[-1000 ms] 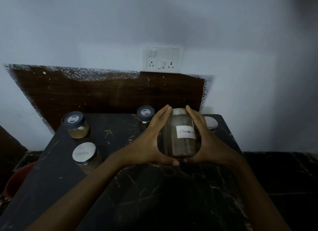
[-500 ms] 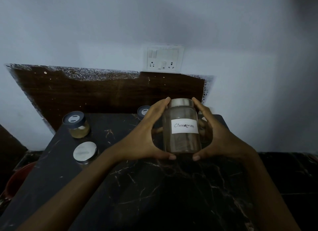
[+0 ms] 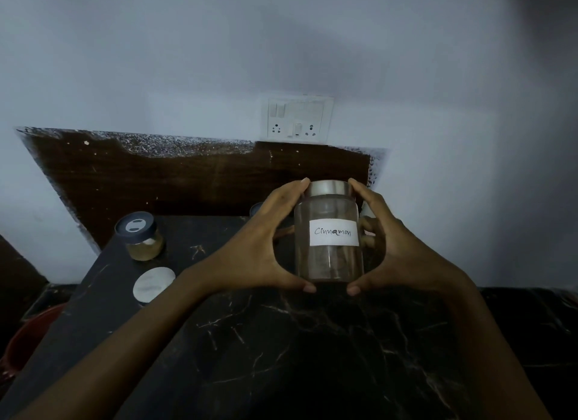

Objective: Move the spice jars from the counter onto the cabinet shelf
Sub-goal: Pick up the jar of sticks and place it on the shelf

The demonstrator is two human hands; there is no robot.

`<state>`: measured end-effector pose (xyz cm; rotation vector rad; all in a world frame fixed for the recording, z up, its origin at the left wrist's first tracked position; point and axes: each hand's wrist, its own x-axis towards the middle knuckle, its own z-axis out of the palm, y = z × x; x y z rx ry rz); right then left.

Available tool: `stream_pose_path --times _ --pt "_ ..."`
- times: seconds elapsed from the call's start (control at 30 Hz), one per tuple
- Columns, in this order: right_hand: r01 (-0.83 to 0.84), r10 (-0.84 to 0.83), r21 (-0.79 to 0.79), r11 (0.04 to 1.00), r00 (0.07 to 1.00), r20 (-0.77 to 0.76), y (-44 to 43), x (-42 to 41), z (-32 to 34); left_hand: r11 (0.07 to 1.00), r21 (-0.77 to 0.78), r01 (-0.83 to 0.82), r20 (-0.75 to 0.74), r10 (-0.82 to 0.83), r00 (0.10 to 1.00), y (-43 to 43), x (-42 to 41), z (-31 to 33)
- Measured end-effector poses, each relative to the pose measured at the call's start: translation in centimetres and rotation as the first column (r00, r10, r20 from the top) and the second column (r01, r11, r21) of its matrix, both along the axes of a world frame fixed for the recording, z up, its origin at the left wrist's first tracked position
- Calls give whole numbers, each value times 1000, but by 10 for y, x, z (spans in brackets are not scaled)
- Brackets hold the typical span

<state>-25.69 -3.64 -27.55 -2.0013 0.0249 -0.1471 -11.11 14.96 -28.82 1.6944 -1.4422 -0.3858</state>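
Observation:
A clear glass jar [image 3: 328, 263] with a silver lid and a white label reading "Cinnamon" is held upright above the black marble counter [image 3: 281, 341]. My left hand [image 3: 259, 250] grips its left side and my right hand [image 3: 397, 250] grips its right side, thumbs under the base and fingers up near the lid. At the counter's back left stands a small jar with a dark lid [image 3: 140, 238] and yellowish contents. In front of it sits a jar with a silver lid [image 3: 154, 284]. Another dark lid [image 3: 256, 209] peeks out behind my left hand.
A dark wooden board [image 3: 187, 181] lines the wall behind the counter, with a white switch and socket plate [image 3: 297, 119] above it. A red tub [image 3: 28, 341] sits low at the left beside the counter. No cabinet shelf is in view.
Both hands have lifted the cinnamon jar upward off the counter and turned it upright, so its label now faces me fully. The other jars have not moved.

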Motion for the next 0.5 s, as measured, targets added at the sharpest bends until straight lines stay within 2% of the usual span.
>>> stream_pose_path --times 0.17,0.3,0.5 --pt "35 -34 -71 997 999 25 -6 10 39 1000 -19 -13 128 16 992 -8 14 43" --pt "43 -19 -176 983 991 134 -15 21 80 995 -97 -25 280 51 959 -12 27 91" --pt "109 -14 -294 950 951 308 -22 43 156 975 -220 16 419 80 904 -23 49 172"
